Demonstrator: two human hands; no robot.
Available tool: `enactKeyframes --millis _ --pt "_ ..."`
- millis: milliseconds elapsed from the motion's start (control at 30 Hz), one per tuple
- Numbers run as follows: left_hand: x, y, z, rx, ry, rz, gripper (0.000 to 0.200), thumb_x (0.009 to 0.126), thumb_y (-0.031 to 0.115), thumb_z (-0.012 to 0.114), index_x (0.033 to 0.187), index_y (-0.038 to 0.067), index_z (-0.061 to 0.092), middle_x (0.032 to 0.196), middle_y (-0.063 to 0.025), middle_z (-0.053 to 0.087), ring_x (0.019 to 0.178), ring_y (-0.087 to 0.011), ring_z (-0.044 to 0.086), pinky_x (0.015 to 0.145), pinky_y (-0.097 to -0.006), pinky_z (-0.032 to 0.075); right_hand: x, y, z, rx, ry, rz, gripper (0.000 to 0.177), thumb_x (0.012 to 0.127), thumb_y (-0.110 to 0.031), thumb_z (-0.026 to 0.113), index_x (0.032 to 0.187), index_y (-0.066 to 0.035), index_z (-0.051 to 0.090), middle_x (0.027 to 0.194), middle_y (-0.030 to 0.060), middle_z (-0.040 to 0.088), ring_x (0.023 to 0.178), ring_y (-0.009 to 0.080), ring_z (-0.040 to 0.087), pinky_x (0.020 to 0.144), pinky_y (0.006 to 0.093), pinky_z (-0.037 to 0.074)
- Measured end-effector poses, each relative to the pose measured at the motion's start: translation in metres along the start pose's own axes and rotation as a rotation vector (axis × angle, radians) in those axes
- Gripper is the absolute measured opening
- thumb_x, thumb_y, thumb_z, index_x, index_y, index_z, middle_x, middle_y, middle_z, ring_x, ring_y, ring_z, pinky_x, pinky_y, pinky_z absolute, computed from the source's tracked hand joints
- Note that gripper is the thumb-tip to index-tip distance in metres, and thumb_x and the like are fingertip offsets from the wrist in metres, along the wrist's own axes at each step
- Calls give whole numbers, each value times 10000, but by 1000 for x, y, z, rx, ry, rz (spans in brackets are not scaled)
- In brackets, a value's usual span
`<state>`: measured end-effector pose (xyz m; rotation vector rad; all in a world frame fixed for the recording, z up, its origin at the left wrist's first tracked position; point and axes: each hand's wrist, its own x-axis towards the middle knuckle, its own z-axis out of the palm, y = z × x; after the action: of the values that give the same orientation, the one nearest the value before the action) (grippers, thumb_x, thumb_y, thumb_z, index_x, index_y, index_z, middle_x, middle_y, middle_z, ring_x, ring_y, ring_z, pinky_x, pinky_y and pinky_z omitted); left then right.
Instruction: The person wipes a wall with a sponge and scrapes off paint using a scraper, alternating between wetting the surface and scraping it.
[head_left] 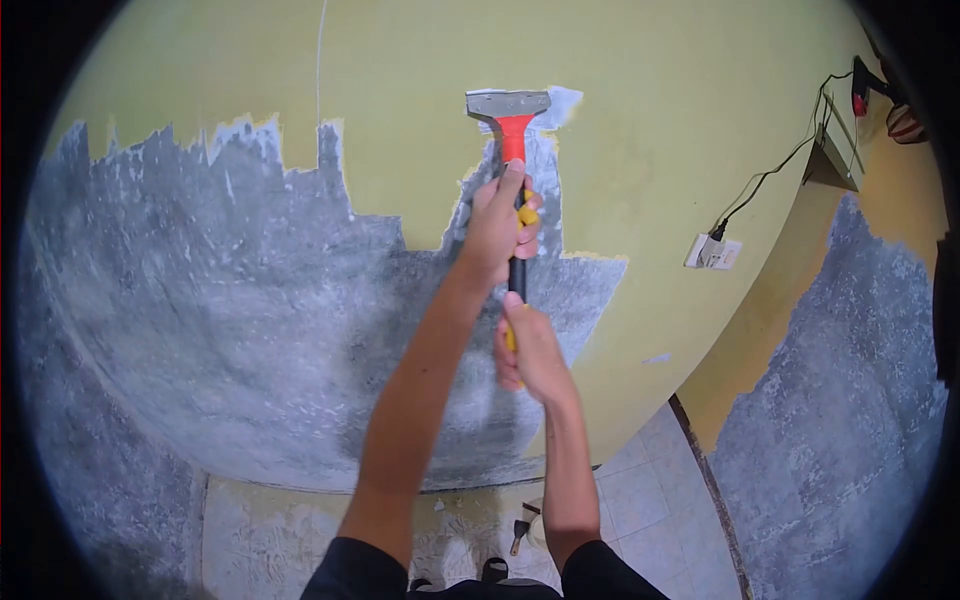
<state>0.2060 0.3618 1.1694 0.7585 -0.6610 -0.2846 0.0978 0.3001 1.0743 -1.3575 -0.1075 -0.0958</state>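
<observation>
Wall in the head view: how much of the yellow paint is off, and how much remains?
Done: a broad grey bare patch covers the wall's left and lower middle. In hand: the left hand and right hand grip the scraper, its blade at the top of a narrow stripped strip. Left: yellow paint above and to the right, around the socket; the side wall is also part yellow.
</observation>
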Motion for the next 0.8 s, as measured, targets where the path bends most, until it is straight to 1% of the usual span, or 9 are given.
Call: enactKeyframes --millis 67,267,400,500,567,700,733,767,800 --pt "2 -2 4 -25 -16 -5 353 996 466 505 944 120 453 706 18 465 418 -57 358 322 -199 279 -4 -12 -12 -75 19 6 449 1011 -520 416 849 -101 407 501 -9 340 332 91 307 307 266 244" --pt "-6 36 -15 243 -24 -91 357 991 469 512 940 120 455 682 22 457 403 -50 347 316 -205 271 6 11 51 243 -91 -43 476 986 -573 425 848 -118 406 504 -9 321 333 104 288 305 271 239" --pt "-4 19 -11 162 -13 -30 366 990 462 520 952 102 464 713 2 495 427 -59 378 335 -204 292 11 11 20 149 -54 18 450 1003 -538 424 854 -113 415 501 -12 319 326 103 285 306 267 244" --pt "-16 -8 1 60 83 45 378 985 466 526 956 93 472 734 -19 513 463 -76 414 378 -209 337 -11 9 -13 58 -47 14 441 1011 -516 427 833 -112 433 493 -14 348 326 91 313 309 252 254" --pt "-40 -22 -12 66 146 -48 397 987 479 506 1009 83 496 775 -45 554 581 -137 528 507 -277 458 -33 20 -27 -21 -37 47 454 1010 -516 432 804 -112 445 486 -15 365 329 90 334 312 250 268" --pt "-166 -124 -129 -157 186 -218 316 955 411 545 1103 132 550 1019 -74 608 907 -202 618 729 -413 522 -110 109 -72 -173 57 140 493 1019 -489 433 707 -110 472 488 -20 423 345 98 382 338 249 307" --pt "-221 -139 -150 -150 415 -397 298 973 379 525 1132 129 558 1029 -61 605 953 -201 602 772 -391 499 -138 134 -87 -188 87 189 428 1031 -427 447 739 -116 478 518 -27 429 417 76 402 397 246 308" --pt "-287 -182 -213 -243 341 -420 318 984 373 517 1158 110 564 1073 -56 612 1015 -195 587 788 -356 485 -170 153 -98 -69 106 287 432 1032 -418 447 720 -120 462 519 -36 412 410 73 387 383 251 292" --pt "-361 -195 -237 -237 485 -476 327 998 349 501 1165 78 576 1073 -68 621 972 -206 604 785 -343 495 -201 169 -112 -20 145 401 438 1035 -401 446 689 -132 442 513 -40 392 393 71 369 367 255 278"
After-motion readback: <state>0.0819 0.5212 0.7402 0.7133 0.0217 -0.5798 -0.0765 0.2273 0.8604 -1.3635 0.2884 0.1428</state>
